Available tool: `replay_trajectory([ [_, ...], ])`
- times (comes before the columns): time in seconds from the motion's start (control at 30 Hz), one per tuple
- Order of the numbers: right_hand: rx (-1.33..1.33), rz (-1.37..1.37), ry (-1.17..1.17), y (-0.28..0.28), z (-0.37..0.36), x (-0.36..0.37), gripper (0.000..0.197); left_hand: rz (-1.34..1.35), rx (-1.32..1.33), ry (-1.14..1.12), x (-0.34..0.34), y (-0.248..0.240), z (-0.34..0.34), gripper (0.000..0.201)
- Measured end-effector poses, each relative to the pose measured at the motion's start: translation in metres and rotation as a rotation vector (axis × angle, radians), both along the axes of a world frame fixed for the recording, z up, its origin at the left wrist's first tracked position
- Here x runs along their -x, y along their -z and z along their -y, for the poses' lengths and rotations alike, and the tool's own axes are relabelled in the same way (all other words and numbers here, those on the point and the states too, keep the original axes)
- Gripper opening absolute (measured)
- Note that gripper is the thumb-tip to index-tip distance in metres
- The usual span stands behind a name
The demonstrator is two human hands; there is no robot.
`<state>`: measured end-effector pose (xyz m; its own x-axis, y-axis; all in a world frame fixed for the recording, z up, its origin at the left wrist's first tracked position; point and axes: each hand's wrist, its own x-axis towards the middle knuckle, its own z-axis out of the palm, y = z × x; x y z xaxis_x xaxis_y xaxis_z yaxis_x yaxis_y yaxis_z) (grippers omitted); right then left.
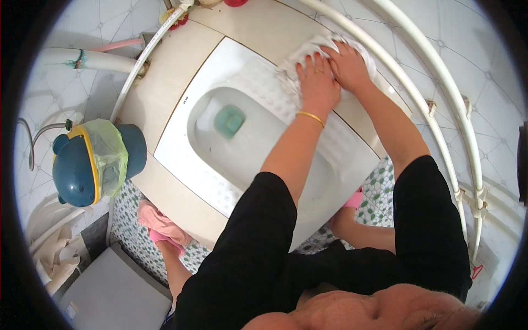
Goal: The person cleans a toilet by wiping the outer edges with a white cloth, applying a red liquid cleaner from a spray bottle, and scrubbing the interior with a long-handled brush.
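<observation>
At one o'clock, the left hand and the right hand are lying palm down, close together, on a white cloth. The fingers are resting a little apart and pressing on it, not pinching. The cloth is covering some of the tan tile ledge and seems to be lapping over the edge of the white squat toilet. The step looks like wiping. The next move is probably calling for pushing the cloth along the tiles, pressing evenly.
</observation>
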<state>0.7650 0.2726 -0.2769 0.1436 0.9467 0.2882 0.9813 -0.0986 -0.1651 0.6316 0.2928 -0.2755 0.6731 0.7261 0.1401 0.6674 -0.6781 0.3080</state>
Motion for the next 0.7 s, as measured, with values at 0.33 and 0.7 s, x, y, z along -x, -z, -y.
replay_trajectory([
  [0.33,0.303,0.028,0.118,-0.037,0.221,-0.011,0.036,-0.017,0.053,0.302,-0.010,-0.014,0.193,0.056],
  [0.7,0.153,-0.083,-0.306,-0.095,0.114,0.047,0.033,0.513,0.347,0.094,0.056,-0.039,0.105,0.037],
])
